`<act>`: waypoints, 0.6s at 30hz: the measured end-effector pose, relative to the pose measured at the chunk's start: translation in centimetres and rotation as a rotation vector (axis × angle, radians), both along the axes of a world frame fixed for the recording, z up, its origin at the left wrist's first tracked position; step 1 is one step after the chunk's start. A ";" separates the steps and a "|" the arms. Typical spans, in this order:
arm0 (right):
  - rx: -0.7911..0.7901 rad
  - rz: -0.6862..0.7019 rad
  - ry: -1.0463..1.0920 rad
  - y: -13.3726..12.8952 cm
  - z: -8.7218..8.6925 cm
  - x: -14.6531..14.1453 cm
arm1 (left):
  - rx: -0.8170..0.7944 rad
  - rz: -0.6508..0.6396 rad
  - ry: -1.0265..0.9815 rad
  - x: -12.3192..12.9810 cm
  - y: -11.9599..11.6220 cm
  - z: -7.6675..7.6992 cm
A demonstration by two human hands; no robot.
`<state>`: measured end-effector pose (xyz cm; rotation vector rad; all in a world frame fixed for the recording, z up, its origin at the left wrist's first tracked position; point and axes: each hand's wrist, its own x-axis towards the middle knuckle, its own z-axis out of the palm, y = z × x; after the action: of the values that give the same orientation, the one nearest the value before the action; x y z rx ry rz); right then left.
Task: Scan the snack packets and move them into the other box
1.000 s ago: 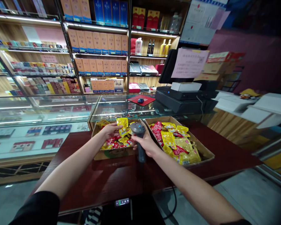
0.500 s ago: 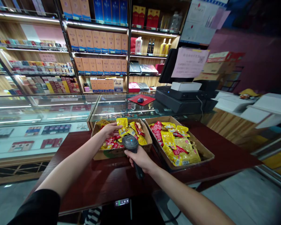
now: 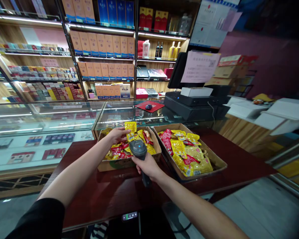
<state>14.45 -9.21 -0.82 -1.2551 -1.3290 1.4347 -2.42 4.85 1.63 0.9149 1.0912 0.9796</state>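
Note:
My left hand (image 3: 119, 134) pinches a small yellow snack packet (image 3: 131, 126) by its edge, above the left cardboard box (image 3: 124, 162). That box holds red and yellow packets. Wrapped round the handle of a black barcode scanner (image 3: 138, 148) is my right hand (image 3: 147, 165). The scanner's head points away from me, close to the held packet and over the box's near side. On the right, a second cardboard box (image 3: 220, 164) holds more red, yellow and gold packets, and neither hand touches it.
Both boxes stand on a dark red wooden table (image 3: 94, 194). Behind it runs a glass display counter (image 3: 72, 114) with a mouse (image 3: 149, 107) on a red pad and a black register with monitor (image 3: 175, 71). Shelves of boxes and bottles line the back wall.
My left hand has raised the yellow packet slightly. The scanner in my right hand has shifted up a little. The boxes stay in place.

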 end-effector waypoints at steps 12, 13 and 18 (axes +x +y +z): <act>0.017 -0.001 -0.011 -0.2 0.2 0.3 | 0.002 0.016 0.006 0.8 -0.4 0.3; 0.017 0.001 -0.008 -0.2 0.1 0.3 | -0.001 0.022 0.006 0.8 -0.4 0.4; 0.016 0.004 0.005 -0.2 -0.1 0.4 | -0.018 0.000 0.026 0.8 -0.4 0.6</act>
<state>14.87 -9.36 -0.95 -1.2380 -1.3383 1.4266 -1.64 4.44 2.25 0.9155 1.1206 0.9591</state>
